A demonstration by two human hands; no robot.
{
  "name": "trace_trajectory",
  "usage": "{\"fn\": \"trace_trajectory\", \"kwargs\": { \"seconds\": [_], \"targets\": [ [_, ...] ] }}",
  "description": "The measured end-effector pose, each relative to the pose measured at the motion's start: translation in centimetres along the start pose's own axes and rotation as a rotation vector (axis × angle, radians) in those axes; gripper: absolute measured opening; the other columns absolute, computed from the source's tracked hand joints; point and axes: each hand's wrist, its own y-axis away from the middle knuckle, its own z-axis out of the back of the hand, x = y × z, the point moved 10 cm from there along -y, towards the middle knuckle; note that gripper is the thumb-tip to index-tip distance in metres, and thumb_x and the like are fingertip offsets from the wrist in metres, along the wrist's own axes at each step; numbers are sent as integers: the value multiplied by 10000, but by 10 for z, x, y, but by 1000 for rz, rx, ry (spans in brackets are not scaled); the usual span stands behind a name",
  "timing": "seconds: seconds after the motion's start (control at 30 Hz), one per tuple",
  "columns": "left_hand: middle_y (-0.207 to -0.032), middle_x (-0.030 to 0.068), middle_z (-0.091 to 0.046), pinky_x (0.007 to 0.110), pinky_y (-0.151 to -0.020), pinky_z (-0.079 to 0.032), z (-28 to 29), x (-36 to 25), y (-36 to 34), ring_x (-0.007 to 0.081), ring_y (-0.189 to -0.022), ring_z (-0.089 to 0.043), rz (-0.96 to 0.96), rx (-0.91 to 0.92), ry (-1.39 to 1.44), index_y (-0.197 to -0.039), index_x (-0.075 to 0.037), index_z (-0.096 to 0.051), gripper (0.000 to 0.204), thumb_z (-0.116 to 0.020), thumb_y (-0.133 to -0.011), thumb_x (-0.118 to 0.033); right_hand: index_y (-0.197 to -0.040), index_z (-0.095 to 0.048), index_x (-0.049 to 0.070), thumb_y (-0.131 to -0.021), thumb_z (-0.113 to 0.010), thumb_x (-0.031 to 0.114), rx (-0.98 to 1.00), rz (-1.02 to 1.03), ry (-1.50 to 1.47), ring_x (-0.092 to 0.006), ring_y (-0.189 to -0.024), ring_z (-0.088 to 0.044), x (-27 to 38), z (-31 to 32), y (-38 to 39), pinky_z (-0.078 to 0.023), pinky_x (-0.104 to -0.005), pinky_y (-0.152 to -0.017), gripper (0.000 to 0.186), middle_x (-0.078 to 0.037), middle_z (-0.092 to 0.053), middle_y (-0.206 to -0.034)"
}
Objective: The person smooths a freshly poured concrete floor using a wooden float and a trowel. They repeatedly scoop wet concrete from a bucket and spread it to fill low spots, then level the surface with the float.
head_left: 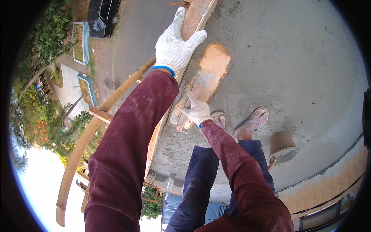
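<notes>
My left hand (176, 44), in a white knit glove with a blue cuff, rests on the long wooden edge board (194, 21). Its thumb and a finger are spread apart, and it holds nothing. Lower and to the right, my right hand (197, 111), gloved the same way, is closed round the handle of a wooden float (215, 62). The float's long, orange-brown blade is smeared with grey cement and lies over the grey cement surface (278, 58), close beside the board. My right fingertips are partly hidden behind the handle.
My sandalled feet (253, 121) stand on the cement, with a brown bucket (284, 146) to their right. Beyond the board, the edge drops to a road (141, 31) with a dark car (103, 17). Bamboo poles (83, 147) run outside at left.
</notes>
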Motion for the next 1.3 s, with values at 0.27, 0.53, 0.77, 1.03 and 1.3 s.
{"fn": "trace_trajectory", "kwargs": {
  "seconds": [0.27,0.53,0.77,1.03,1.3],
  "targets": [
    [-1524,229,-523,339,-1157,-395,-1,-76,-113,308,-1402,-532,-403,-275,142,-1599,1,-319,962,-750,-881,-474,-1459,-485,222,-765,-830,466,-664,177,270,-378,-905,-736,-7,254,-132,-565,-472,-832,812,-176,-746,-927],
    [-1498,222,-552,343,-1150,-402,11,-75,-116,308,-1384,-550,-426,-340,138,-1598,-23,-335,955,-739,-874,-497,-1474,-494,159,-744,-850,435,-1023,74,110,-364,-1047,-714,-53,346,-51,-541,-432,-941,857,-198,-731,-1120],
    [-1462,232,-579,357,-1121,-435,16,-71,-113,330,-1343,-584,-386,-371,74,-1601,-49,-344,948,-738,-871,-508,-1462,-509,136,-751,-832,416,-1283,188,185,-330,-1079,-708,-16,420,47,-539,-416,-960,830,-186,-704,-1237],
    [-1462,236,-579,353,-1127,-434,16,-84,-114,319,-1334,-594,-476,-419,76,-1591,-15,-351,917,-755,-880,-430,-1471,-495,213,-797,-747,373,-1163,240,390,-363,-953,-747,90,456,-56,-574,-470,-902,737,-173,-757,-1014],
    [-1496,212,-560,333,-1144,-410,11,-85,-110,280,-1378,-559,-416,-337,194,-1594,-10,-342,911,-754,-885,-409,-1467,-496,254,-823,-719,330,-1133,127,429,-375,-1022,-736,65,465,-50,-569,-493,-919,685,-167,-756,-1061]
  ]
}}
